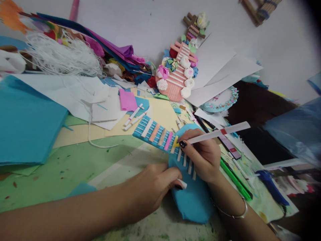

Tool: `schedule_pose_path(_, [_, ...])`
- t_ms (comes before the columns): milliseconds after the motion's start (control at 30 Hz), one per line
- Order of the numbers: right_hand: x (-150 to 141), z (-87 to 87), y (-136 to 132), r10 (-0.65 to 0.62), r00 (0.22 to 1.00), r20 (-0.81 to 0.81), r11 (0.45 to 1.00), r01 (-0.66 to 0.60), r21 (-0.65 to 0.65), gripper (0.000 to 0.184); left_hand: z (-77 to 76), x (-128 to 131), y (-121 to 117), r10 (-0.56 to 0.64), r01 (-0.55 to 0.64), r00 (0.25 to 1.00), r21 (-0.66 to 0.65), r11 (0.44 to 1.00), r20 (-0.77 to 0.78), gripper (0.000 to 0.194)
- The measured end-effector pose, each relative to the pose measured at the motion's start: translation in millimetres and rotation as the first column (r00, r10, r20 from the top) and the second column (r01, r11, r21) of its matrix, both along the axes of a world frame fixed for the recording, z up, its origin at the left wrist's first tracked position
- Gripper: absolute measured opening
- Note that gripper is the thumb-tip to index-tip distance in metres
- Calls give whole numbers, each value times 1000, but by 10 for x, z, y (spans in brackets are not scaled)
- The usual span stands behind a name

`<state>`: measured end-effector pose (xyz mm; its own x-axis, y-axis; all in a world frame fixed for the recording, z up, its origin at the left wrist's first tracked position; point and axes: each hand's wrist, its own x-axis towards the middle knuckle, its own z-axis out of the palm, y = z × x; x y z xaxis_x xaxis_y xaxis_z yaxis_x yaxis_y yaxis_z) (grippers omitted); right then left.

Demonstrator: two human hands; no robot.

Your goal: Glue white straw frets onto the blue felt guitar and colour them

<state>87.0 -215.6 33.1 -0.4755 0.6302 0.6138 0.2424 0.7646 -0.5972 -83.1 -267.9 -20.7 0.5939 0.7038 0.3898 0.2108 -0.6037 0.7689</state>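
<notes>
My right hand (203, 152) is closed in a pen grip round a slim white marker (220, 133) with a red band. Its point reaches a yellow strip (175, 144) on a blue guitar-shaped craft (193, 201). White cords run along the craft's neck, crossed by white, orange, tan, pink and yellow strips. My left hand (156, 187) is closed beside the craft's body, with a short white cylinder, like a marker cap (182, 183), poking out by the thumb. Whether its hidden fingers also grip the craft, I cannot tell.
Two white markers (135, 117) lie behind the craft's neck. A green cutter (235, 179) and a blue-handled tool (272, 187) are at right. Blue folded paper (30, 120) lies left, below tangled white cord (65, 55). A flower-covered pink guitar craft (175, 78) leans at the wall.
</notes>
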Motion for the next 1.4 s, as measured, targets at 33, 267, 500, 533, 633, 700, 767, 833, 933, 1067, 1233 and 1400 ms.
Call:
schedule_pose_path(33, [5,-1,3,22,1000,6,1000,-22,-12,12,-1,0,0,3,-3,1000,6,1000,3,27])
schedule_pose_path(267, [26,-23,25,75,997,26,997,-74,-37,12,3,-4,-3,13,-13,1000,-4,1000,-21,25])
schedule_pose_path(500, [0,1,12,-82,996,-28,997,82,-2,11,16,5,1,16,-16,999,0,1000,27,25])
schedule_pose_path(533, [7,1,10,-49,998,-25,999,49,-11,11,15,6,1,20,-20,999,8,1000,29,25])
schedule_pose_path(633, [24,-10,8,38,999,-8,998,-39,-43,11,6,8,0,29,-31,999,33,999,32,27])
schedule_pose_path(700, [16,-19,11,-8,1000,-26,999,7,-41,11,-1,8,-1,29,-31,999,32,999,42,26])
schedule_pose_path(767, [-2,-20,18,-84,994,-68,996,83,-27,11,-4,10,0,23,-24,999,11,1000,48,24])
schedule_pose_path(833, [-10,-3,30,-114,987,-117,993,112,-21,12,0,10,6,18,-16,998,-20,1000,58,23])
schedule_pose_path(933, [49,44,56,-114,975,-189,994,111,-24,16,19,-1,32,22,-17,998,-87,996,57,23])
schedule_pose_path(1067, [246,76,79,-137,982,-128,980,115,-161,18,57,-43,82,59,-45,996,-208,977,61,28])
schedule_pose_path(1233, [358,26,23,1,999,-48,941,-17,-338,23,64,-88,122,97,-73,993,-318,945,60,32])
schedule_pose_path(1400, [299,-23,-15,-24,999,36,983,30,-181,15,38,-90,146,85,-64,996,-365,929,42,32])
